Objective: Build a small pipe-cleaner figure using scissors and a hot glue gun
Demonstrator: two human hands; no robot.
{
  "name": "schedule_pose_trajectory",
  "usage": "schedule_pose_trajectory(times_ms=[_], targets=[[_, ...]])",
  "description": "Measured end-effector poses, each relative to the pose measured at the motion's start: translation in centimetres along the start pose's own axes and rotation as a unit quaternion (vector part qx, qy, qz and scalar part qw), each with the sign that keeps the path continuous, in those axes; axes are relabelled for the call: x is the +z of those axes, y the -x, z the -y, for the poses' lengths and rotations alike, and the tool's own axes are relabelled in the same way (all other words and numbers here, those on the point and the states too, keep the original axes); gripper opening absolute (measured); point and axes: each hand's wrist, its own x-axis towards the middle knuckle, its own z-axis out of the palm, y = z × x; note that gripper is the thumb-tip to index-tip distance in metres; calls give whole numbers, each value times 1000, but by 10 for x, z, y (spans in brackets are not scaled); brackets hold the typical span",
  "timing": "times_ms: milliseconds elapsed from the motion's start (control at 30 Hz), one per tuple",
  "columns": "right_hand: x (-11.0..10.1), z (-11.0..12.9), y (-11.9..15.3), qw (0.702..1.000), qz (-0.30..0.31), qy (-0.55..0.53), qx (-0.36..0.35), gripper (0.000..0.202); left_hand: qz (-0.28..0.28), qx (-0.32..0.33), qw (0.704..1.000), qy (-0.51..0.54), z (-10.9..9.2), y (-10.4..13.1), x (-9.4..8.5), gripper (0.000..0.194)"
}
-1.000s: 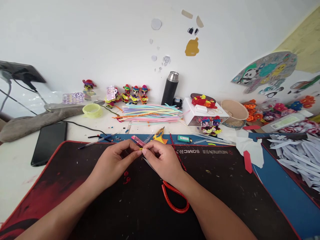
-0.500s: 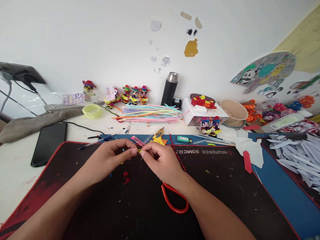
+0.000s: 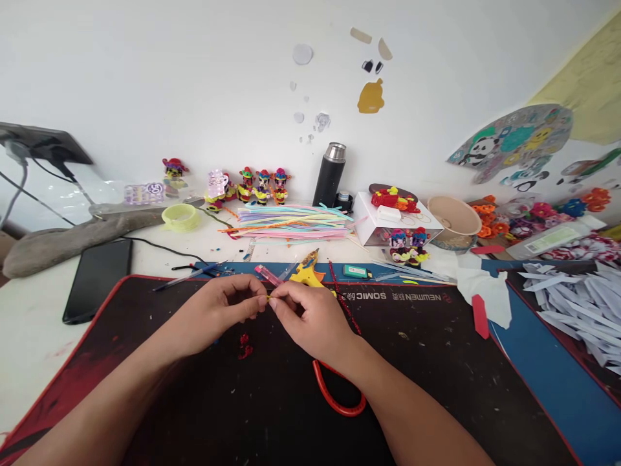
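Observation:
Above the black mat (image 3: 427,362), my left hand (image 3: 226,310) and my right hand (image 3: 310,317) meet fingertip to fingertip. Both pinch a tiny yellow piece (image 3: 269,297), mostly hidden by the fingers. Just behind them lie a pink-capped item (image 3: 268,274) and a yellow glue gun (image 3: 308,270). A small dark red fuzzy piece (image 3: 245,346) rests on the mat below my left hand. The red handle loop (image 3: 334,400) of a tool lies partly under my right wrist, and a red fuzzy stem (image 3: 350,312) runs behind it.
Pastel fuzzy stems (image 3: 295,220) lie along the wall beside a black thermos (image 3: 330,176). Small figures (image 3: 262,186) stand behind them. A phone (image 3: 98,278) is at left, a white box (image 3: 376,223) and pink bowl (image 3: 453,215) at back right, and paper strips (image 3: 582,310) far right.
The fingertips have drawn closer together, and less of the yellow piece shows between them. My right hand has shifted slightly left. The camera view has moved a little.

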Motion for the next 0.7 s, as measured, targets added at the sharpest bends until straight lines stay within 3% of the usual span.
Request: schedule_pose_trajectory(times_ms=[700], targets=[[3,-5,1,995,-40,54,-70,13,16,-41,995,85,5,-3,3,23]])
